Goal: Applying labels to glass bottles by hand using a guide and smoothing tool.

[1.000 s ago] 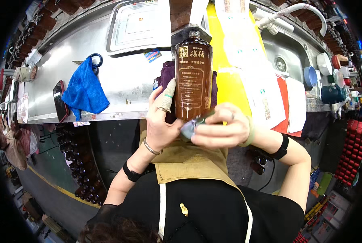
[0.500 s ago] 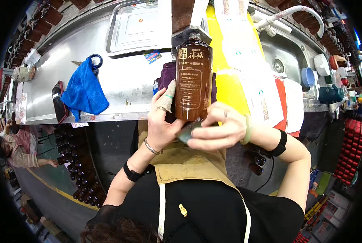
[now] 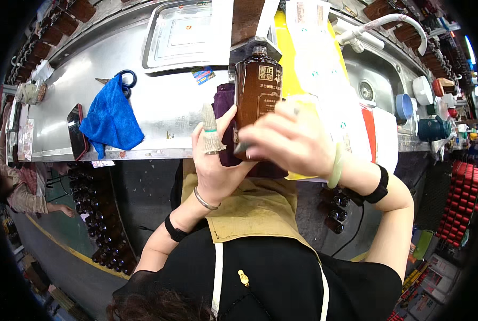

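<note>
A stainless steel counter (image 3: pixel 164 115) carries the things — a crumpled blue cloth (image 3: pixel 110 120) over blue-handled scissors (image 3: pixel 125 78), a dark phone (image 3: pixel 76 138) near the front edge, and a shallow metal tray (image 3: pixel 183 33) at the back.

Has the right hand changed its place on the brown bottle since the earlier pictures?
Yes. The right hand was under the base of the brown bottle; now it lies higher, across the bottle's lower right side, nearer the yellow sheet on the steel counter.

Brown bottle (image 3: pixel 257 96), blue cloth (image 3: pixel 110 120), yellow sheet (image 3: pixel 287 59), tan apron (image 3: pixel 255 208).
</note>
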A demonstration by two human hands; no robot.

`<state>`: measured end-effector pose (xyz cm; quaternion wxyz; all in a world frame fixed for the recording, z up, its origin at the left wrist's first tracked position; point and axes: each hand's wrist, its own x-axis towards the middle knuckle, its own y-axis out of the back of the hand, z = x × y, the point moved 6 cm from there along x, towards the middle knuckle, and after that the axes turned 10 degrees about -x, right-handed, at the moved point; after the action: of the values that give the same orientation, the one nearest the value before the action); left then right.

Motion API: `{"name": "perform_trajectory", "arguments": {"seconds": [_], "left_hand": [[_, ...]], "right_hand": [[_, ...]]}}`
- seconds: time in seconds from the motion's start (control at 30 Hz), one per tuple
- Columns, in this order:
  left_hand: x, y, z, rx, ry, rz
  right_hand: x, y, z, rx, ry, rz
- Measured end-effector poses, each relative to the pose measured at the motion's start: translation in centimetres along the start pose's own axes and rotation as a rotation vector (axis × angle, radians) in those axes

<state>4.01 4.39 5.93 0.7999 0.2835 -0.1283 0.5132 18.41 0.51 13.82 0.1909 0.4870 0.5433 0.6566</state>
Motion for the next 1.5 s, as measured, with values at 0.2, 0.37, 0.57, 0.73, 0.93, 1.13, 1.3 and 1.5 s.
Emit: {"name": "perform_trajectory", "arguments": {"seconds": [0.2, 0.37, 0.57, 0.73, 0.93, 1.13, 1.3, 1.5], "left_hand": [[-0.3, -0.1, -0.8, -0.095, 0.032, 0.062], [-0.8, -0.1, -2.5, -0.146, 0.157, -0.07], [-1.3, -0.5, -4.0, -0.307, 0.248, -0.098], [-0.3, 0.6, -4.2, -0.57, 0.263, -0.213], [3.5, 0.6, -5.4, -0.874, 0.504, -0.189], [7.1, -2.3, -4.7, -0.74, 0.717, -0.262], [4.7, -3.2, -3.5, -1.031, 1.031, -0.312], [3.8, -3.5, 3.8, -1.044, 0.842, -0.608]], "right_hand": [[3.1, 1.6, 6.9, -0.541, -0.06, 0.288], [-2.0, -1.0, -2.7, 0.166, 0.345, 0.102], [2.1, 0.9, 8.3, -0.239, -0.192, 0.401], [-2.6, -1.2, 3.2, -0.033, 0.061, 0.26], [-3.2, 1.3, 1.6, 0.522, -0.268, 0.23], [-5.8, 4.0, 6.0, 0.738, -0.734, 0.538], [-4.0, 3.7, 6.5, 0.578, -0.721, 0.396], [-4.8, 4.3, 6.1, 0.643, -0.62, 0.405]]}}
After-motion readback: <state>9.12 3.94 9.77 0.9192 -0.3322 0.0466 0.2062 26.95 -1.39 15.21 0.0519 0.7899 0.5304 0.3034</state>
